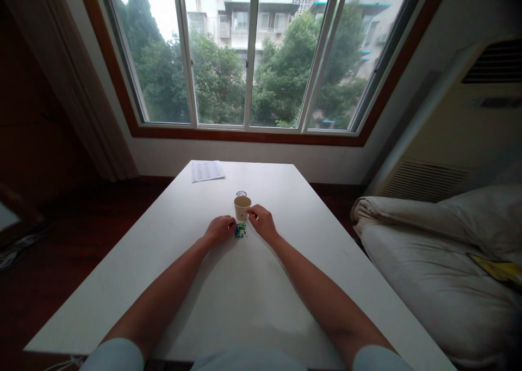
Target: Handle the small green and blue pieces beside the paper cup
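Note:
A small tan paper cup (pixel 241 210) stands upright on the white table in front of me. Just on its near side lies a small heap of blue, green and yellow bead-like pieces (pixel 240 230). My left hand (pixel 221 229) rests at the heap's left edge, its fingers curled together. To the right of the cup is my right hand (pixel 263 222), thumb and fingertips pinched close against the cup's side. Whether they touch the cup or grip a tiny piece is too small to tell. Anything inside the left fingers is hidden.
The white table (pixel 261 305) runs toward the window. Printed sheets of paper (pixel 207 171) lie at its far left corner. A thin dark ring-shaped thing (pixel 241 193) shows behind the cup. At the right stands a couch with a pale cover (pixel 411 262).

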Action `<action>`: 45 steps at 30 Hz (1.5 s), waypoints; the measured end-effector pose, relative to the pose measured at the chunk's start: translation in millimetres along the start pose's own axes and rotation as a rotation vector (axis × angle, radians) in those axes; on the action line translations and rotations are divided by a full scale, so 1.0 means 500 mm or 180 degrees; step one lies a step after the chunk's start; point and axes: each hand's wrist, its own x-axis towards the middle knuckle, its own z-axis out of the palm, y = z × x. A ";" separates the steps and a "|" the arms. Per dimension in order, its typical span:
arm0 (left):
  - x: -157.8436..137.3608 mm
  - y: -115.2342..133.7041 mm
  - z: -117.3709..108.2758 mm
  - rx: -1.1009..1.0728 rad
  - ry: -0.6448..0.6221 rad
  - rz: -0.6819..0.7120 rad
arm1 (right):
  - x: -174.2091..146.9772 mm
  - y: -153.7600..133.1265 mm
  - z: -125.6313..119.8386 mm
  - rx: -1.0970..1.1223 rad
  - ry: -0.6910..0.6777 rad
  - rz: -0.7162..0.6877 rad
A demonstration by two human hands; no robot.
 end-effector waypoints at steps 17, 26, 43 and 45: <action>-0.005 -0.004 -0.006 -0.0134 0.0143 0.0057 | -0.025 0.048 0.026 -0.0865 -0.1280 0.0039; -0.023 0.069 0.000 0.0097 -0.0264 0.0444 | -0.029 0.050 0.025 -0.0866 -0.1240 0.0006; -0.018 0.077 0.024 0.0694 -0.0342 0.0093 | -0.032 0.065 0.029 -0.0937 -0.1029 0.0092; -0.017 0.067 0.019 0.0660 -0.0255 -0.0042 | -0.032 0.066 0.028 -0.0954 -0.0990 0.0122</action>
